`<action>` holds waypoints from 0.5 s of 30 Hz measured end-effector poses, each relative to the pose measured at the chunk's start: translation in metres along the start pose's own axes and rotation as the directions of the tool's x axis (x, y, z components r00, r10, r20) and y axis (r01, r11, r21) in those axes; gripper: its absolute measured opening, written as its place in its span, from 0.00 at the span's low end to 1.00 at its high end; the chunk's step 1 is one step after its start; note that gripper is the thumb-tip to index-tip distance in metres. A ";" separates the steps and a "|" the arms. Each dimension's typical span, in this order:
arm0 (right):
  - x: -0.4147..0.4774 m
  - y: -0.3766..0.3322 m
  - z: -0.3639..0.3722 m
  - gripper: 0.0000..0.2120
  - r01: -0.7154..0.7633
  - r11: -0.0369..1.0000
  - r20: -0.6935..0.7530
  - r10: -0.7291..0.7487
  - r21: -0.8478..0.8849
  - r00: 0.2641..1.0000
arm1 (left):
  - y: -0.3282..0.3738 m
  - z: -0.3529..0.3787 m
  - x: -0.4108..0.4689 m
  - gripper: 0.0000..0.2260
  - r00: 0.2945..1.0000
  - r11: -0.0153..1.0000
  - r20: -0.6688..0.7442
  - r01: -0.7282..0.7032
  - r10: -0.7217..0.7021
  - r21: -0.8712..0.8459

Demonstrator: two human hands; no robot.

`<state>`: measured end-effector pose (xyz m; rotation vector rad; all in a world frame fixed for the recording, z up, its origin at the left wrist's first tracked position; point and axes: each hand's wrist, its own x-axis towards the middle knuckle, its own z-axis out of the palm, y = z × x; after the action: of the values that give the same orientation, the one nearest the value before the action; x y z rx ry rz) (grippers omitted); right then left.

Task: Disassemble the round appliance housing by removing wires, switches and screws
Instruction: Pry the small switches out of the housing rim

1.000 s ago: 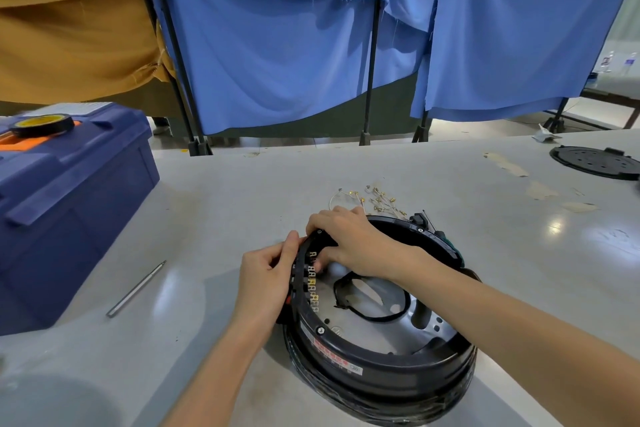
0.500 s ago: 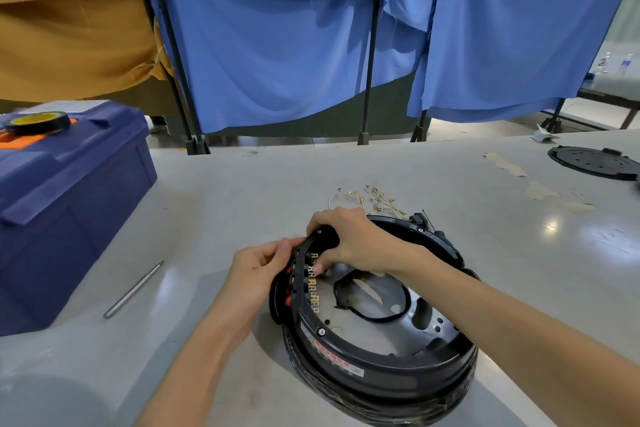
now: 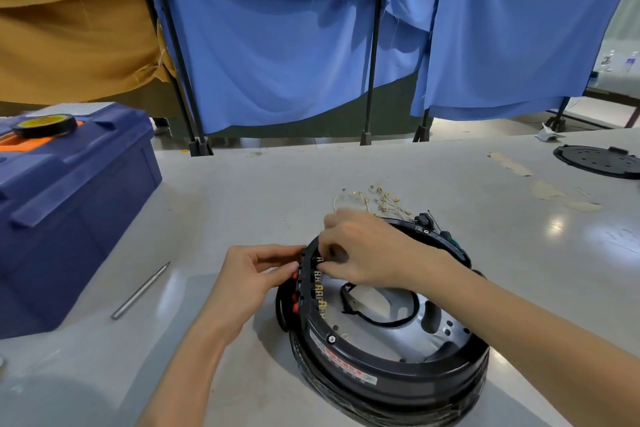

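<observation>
Head view of a round housing (image 3: 381,371) lying open side up on the table (image 3: 242,191), under and just nearer than both hands. The left hand (image 3: 256,274) is at the outer wall, thumb and curled fingers pinching at the row of red switches (image 3: 295,291). The right hand (image 3: 374,253) reaches over the rim from the far side, its fingers curled round a small black part (image 3: 337,255) above the brass terminals (image 3: 320,291); what that part is cannot be made out. A second ago the left palm lay flat against the wall and the right hand sat lower on the rim. The left has since closed into a pinch and the right has lifted slightly, which suggests a switch is being worked loose from both sides, though none is yet seen free. A black cable (image 3: 381,321) loops inside the housing, below the right wrist. Loose wires (image 3: 377,199) lie just beyond the right hand. A metal rod (image 3: 140,291) and a blue toolbox (image 3: 69,204) lie left of the left hand.
</observation>
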<state>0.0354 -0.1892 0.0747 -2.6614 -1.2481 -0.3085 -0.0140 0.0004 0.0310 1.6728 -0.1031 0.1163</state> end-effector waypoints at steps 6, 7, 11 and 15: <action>0.006 -0.008 0.008 0.10 -0.107 0.993 0.137 0.100 0.044 0.986 | 0.003 0.005 -0.004 0.13 0.997 0.998 -0.059 -0.038 0.041 0.058; 0.007 -0.010 0.011 0.10 -0.118 0.993 0.121 0.113 0.033 0.986 | 0.003 0.006 -0.005 0.12 0.996 0.995 -0.067 -0.050 0.056 0.089; 0.007 -0.016 0.019 0.10 -0.194 0.977 0.058 0.190 0.086 0.980 | 0.003 0.010 -0.007 0.13 0.990 0.986 -0.099 -0.087 0.102 0.145; 0.008 -0.022 0.021 0.10 -0.273 0.937 0.023 0.274 0.217 0.961 | 0.002 0.012 -0.006 0.15 0.986 0.978 -0.119 -0.092 0.116 0.188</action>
<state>0.0253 -0.1641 0.0580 -2.5923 -0.8369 -0.1302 -0.0203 -0.0121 0.0312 1.8380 -0.0843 0.3209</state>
